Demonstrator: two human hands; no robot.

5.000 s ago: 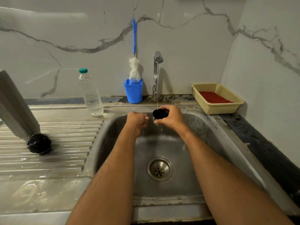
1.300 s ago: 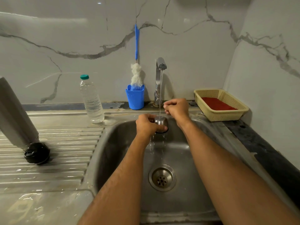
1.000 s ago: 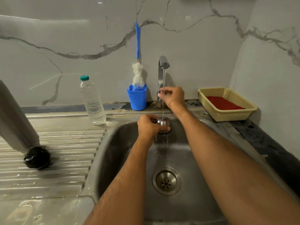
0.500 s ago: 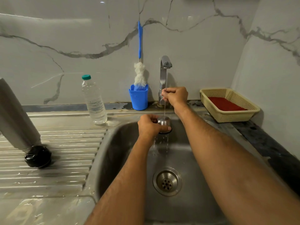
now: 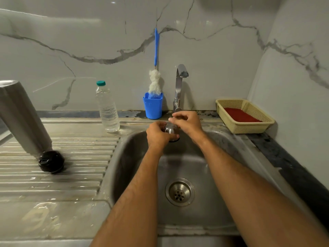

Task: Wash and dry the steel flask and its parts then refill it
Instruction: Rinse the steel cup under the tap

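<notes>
Left hand curled round steel cap, held over far end of sink below tap. Right hand just above cap, fingers bent; whether gripping anything, cannot tell. Flask upside down on left drainboard, black stopper touching its mouth.

Water off — right hand lowered

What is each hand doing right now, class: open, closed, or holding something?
Left hand: closed around the steel flask cap, over the sink.
Right hand: fingers curled just above the cap; whether it grips anything cannot be told.
</notes>
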